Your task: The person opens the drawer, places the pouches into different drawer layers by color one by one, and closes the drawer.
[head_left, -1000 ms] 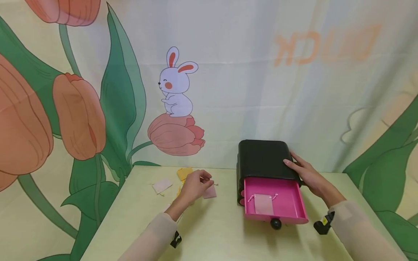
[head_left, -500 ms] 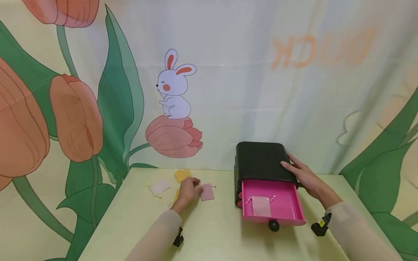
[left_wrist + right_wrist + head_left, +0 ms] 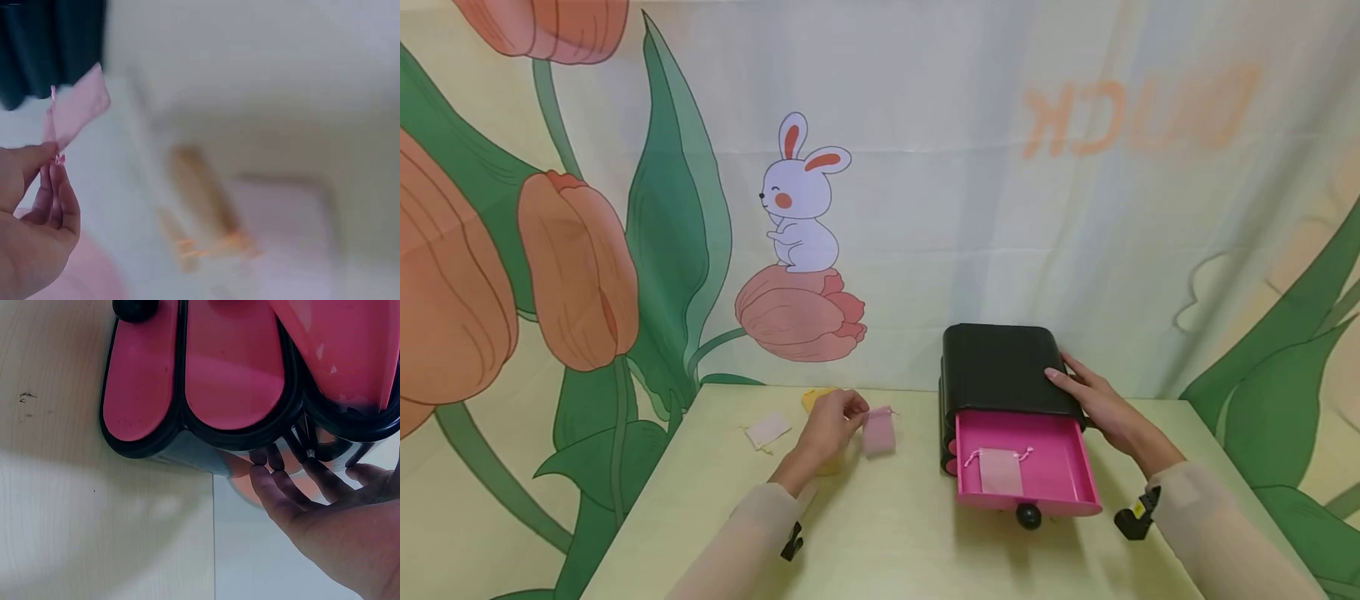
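Two hands are at work, well apart from each other. The left hand (image 3: pixel 831 427) pinches a pink pouch (image 3: pixel 880 433) by its drawstring end, between thumb and fingers, and the pouch hangs from that grip over the table (image 3: pixel 887 537), to the left of a black cabinet (image 3: pixel 1002 367); whether its lower edge touches the table I cannot tell. The right hand (image 3: pixel 1101 408) holds nothing: its thumb rests on the edge of the cabinet's top, and its outstretched fingers touch the side. The top drawer (image 3: pixel 1060 462), bright pink with a round black knob (image 3: pixel 1028 517), is pulled out towards the person, and a pale pouch (image 3: pixel 1002 472) lies flat in its left half, cords at the far end. The right wrist view shows two lower drawers (image 3: pixel 234 369) pushed in. On the table, a whitish pouch (image 3: pixel 769 429) lies left of the left hand, and a yellow pouch (image 3: pixel 817 397) lies partly hidden behind that hand. More yellow shows below the wrist, too covered to make out. Behind the table hangs a curtain (image 3: pixel 925 250) printed with large tulips (image 3: pixel 580 275) and a white rabbit (image 3: pixel 801 208).
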Motion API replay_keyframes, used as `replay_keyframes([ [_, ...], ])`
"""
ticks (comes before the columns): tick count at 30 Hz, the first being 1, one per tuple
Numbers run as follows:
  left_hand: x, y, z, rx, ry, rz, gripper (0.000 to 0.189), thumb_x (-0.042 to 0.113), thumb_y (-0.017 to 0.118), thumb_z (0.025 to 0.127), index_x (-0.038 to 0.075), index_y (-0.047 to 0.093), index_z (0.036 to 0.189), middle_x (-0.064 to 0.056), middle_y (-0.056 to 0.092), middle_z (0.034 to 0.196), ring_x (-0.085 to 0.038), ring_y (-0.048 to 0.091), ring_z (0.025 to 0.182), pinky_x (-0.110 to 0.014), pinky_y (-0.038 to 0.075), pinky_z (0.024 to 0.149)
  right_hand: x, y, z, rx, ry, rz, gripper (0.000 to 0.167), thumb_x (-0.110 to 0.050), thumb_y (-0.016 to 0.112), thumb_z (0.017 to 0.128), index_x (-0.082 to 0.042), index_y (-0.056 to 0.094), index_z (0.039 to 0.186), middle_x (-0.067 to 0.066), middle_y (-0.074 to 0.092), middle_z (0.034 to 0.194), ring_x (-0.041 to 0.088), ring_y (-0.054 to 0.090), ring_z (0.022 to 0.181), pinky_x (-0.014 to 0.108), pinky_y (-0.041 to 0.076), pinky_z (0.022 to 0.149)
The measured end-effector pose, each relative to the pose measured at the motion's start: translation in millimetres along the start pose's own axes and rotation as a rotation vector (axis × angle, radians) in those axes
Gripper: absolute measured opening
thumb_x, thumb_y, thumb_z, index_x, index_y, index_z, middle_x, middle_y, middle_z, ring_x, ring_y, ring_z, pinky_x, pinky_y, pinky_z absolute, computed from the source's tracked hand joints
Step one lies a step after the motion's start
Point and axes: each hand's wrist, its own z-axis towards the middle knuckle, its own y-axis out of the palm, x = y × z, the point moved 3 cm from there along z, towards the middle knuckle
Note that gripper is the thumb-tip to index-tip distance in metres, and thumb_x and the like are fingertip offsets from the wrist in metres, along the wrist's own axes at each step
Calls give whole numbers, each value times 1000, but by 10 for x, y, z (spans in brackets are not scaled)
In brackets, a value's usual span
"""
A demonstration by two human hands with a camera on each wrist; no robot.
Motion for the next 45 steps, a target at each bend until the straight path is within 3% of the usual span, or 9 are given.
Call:
replay_keyframes([
  [5,540,-358,-103,45,159,-52,6,9,80,95,13,77,98,4,69,92,-11,68,85,-30,60,80,-41,-28,20,-6,-19,-4,93,-62,52,106,-28,-5,171,27,11,174,54,25,154,72,33,116],
  [9,1025,-471,-167,42,230,-130,7,13,81,95,14,78,101,5,69,94,-9,70,85,-26,60,78,-37,-37,4,-7,-17,5,93,-62,52,106,-28,-5,171,26,9,174,54,23,154,73,32,116],
  [13,1483,-345,-217,-15,265,-191,11,14,82,95,13,79,105,5,71,97,-7,69,85,-22,59,79,2,-11,-3,-5,1,12,95,-63,53,105,-28,-6,170,26,7,174,55,21,155,74,30,116],
  [20,2047,185,-278,-94,234,-236,9,15,82,95,16,81,103,10,67,95,0,65,82,-15,56,75,53,11,-4,6,11,4,95,-66,52,104,-30,-6,170,28,9,173,55,33,150,71,35,115],
  [25,2205,552,-267,-108,250,-191,6,15,82,95,17,81,102,13,67,93,3,61,81,-10,53,74,40,9,-11,0,7,5,94,-66,50,104,-29,-6,170,28,13,173,51,42,144,68,38,114],
  [28,2249,679,-272,-124,248,-171,7,16,82,95,18,81,102,14,68,93,4,59,81,-10,52,73,35,9,-3,-1,8,4,95,-67,50,104,-29,-6,170,28,11,173,50,41,144,69,38,115],
  [40,2270,950,-214,-177,231,-61,5,18,81,96,21,81,101,18,67,86,3,57,80,-10,50,71,35,12,17,-2,2,18,94,-64,51,105,-29,-6,170,28,9,173,51,34,150,70,33,117],
  [45,2256,995,-215,-198,239,33,10,21,81,97,20,82,106,15,68,93,3,57,84,-9,49,73,48,8,9,-6,7,13,95,-66,52,104,-29,-7,170,25,4,175,54,26,153,72,29,117],
])
